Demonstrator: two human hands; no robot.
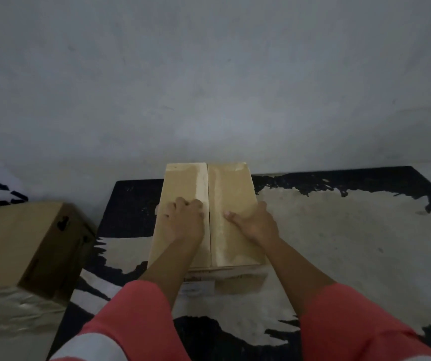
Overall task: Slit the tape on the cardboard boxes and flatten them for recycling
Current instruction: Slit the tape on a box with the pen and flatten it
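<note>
Left hand (183, 217) curled at box (230, 183) seam; right hand (253, 222) grips right edge.

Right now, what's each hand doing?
Left hand: fingers curled at the centre seam of the cardboard box; grip cannot be told.
Right hand: holds that box's right edge, thumb on top.

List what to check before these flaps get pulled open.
1. Tape at the seam of the box: a dark open line between the flaps, nothing bridging it: ok.
2. Grip of the left hand: fingers curled at the left flap's seam edge: ok.
3. Grip of the right hand: palm on the right flap, fingers over the box's right edge: ok.
4. Box seated on the rug: ok.
5. Blade put away: none in view, cannot tell.
6. The second box stands apart at the left: ok.
</note>
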